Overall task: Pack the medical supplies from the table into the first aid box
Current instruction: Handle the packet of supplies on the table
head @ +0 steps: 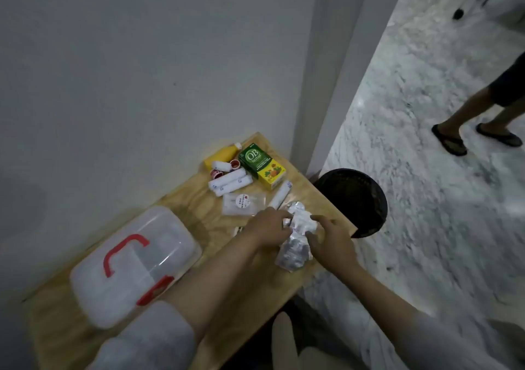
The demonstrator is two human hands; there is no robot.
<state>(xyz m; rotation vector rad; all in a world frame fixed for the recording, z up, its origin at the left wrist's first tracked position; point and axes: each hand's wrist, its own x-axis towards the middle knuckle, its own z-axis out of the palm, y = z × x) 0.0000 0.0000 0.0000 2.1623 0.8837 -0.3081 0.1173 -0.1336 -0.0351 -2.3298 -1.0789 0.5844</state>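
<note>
A clear plastic first aid box point(133, 264) with a red handle and red latch sits closed on the left of the wooden table point(199, 207). My left hand point(270, 227) and my right hand point(332, 239) both grip a bundle of silver pill blister packs point(297, 237) near the table's right edge. Farther back lie white bandage rolls point(230, 182), a clear packet point(244, 203), one more roll point(279, 195), a green and yellow medicine carton point(262, 165), a yellow bottle point(223, 155) and small red-capped jars point(234, 164).
A black mesh waste bin point(355, 199) stands on the marble floor just right of the table. Another person's legs in sandals point(477, 131) are at the far right. A grey wall runs behind the table.
</note>
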